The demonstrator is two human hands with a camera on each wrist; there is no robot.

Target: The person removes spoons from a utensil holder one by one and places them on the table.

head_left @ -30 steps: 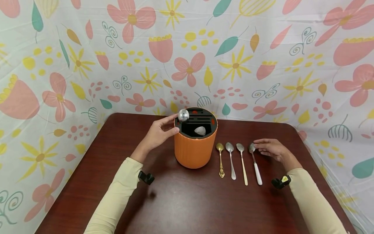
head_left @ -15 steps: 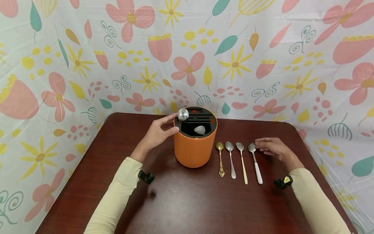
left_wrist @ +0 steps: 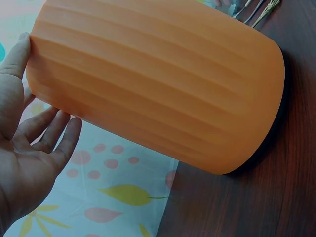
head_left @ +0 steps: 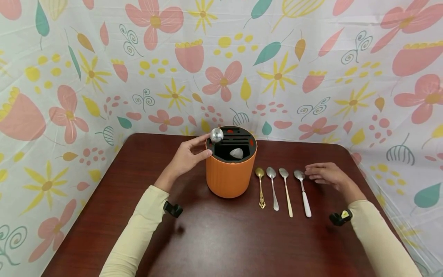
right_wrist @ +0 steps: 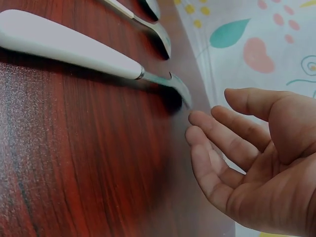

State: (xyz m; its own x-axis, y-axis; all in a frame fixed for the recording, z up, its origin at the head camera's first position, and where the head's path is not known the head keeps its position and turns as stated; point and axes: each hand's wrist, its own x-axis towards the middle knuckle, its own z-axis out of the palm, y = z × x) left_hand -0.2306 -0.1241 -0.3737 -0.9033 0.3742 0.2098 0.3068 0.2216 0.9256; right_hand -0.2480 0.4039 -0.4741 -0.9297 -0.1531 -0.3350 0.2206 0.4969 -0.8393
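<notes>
My left hand rests against the upper left side of an orange ribbed utensil holder with a black slotted top. In the left wrist view its thumb and fingertips touch the holder's wall near the rim. Two silver utensil heads stick out of the holder: a round shiny one at its left and a spoon-like one in the front opening. My right hand is beside the bowl of a white-handled spoon, fingers loosely bent and holding nothing; that spoon lies on the table.
Left of the white-handled spoon lie a cream-handled spoon, a silver spoon and a gold spoon in a row, bowls away from me. The dark wooden table ends at a flowered cloth behind.
My right hand has drawn a little to the right, away from the white-handled spoon's bowl. The left hand stays against the holder.
</notes>
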